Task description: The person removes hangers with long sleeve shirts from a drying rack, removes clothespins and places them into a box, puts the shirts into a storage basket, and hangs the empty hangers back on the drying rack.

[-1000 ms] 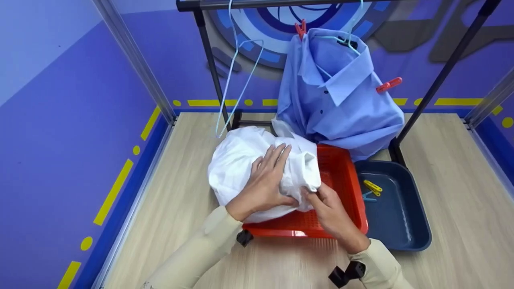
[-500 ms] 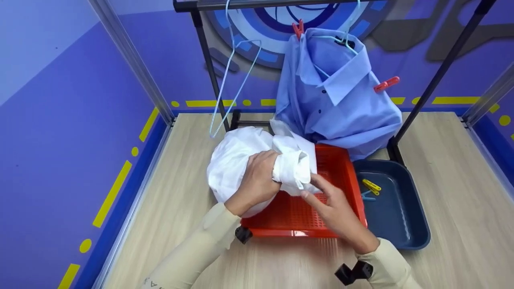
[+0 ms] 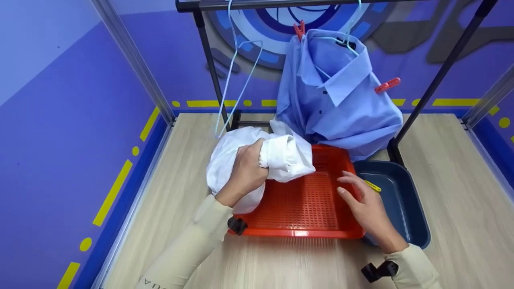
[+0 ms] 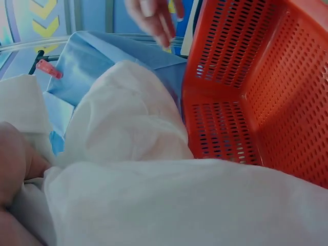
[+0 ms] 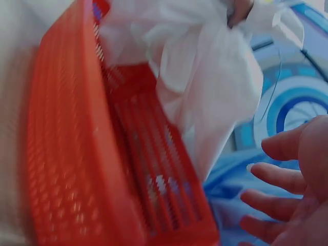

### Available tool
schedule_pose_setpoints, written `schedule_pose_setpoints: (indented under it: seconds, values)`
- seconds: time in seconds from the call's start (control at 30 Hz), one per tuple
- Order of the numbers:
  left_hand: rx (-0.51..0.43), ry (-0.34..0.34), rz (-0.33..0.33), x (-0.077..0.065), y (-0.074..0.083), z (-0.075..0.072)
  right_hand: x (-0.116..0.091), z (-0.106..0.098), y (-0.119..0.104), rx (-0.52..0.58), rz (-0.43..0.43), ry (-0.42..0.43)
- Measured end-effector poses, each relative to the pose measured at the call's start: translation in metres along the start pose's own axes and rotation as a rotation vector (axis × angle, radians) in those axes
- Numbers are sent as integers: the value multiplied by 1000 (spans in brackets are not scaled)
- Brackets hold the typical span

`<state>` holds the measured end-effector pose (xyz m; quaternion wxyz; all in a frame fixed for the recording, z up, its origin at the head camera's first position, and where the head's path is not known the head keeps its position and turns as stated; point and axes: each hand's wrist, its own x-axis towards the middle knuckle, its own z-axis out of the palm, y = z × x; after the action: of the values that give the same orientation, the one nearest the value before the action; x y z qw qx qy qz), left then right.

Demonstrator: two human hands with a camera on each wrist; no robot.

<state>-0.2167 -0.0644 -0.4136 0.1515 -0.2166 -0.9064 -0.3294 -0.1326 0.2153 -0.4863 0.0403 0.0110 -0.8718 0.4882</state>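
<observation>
My left hand (image 3: 245, 168) grips a bunched white shirt (image 3: 289, 154) over the left part of the red basket (image 3: 297, 233). A folded band of the cloth, like a collar or cuff, stands out past the thumb side. In the left wrist view the white shirt (image 4: 128, 113) hangs down beside the basket wall (image 4: 302, 77). My right hand (image 3: 367, 208) hovers at the basket's right side, apart from the cloth, fingers loosely bent around nothing. The right wrist view shows the right hand (image 5: 302, 195) with its fingers spread. The white cloth's far side is hidden.
A blue shirt (image 3: 349, 108) hangs from the black rack (image 3: 265, 5), with red clothespins (image 3: 388, 85) on it. A bare pale-blue hanger (image 3: 235, 42) hangs at left. The dark basin (image 3: 419, 220) to the right holds a yellow clothespin (image 3: 373, 186).
My left hand has closed round the white shirt and shifted left with it, baring more of the basket. My right hand has let go of the cloth and moved right.
</observation>
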Motion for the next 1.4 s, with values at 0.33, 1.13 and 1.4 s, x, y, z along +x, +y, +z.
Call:
schedule_pose_setpoints:
  seconds: [0.33,1.13,1.4]
  values:
    - [-72,48,-39,5,-1,-6,-2,3,37,-97,169,-17]
    - [-282,62,-66,16,29,-4,0,32,46,-14,208,62]
    - [-417,90,-81,25,61,13,0,31,46,-7,213,70]
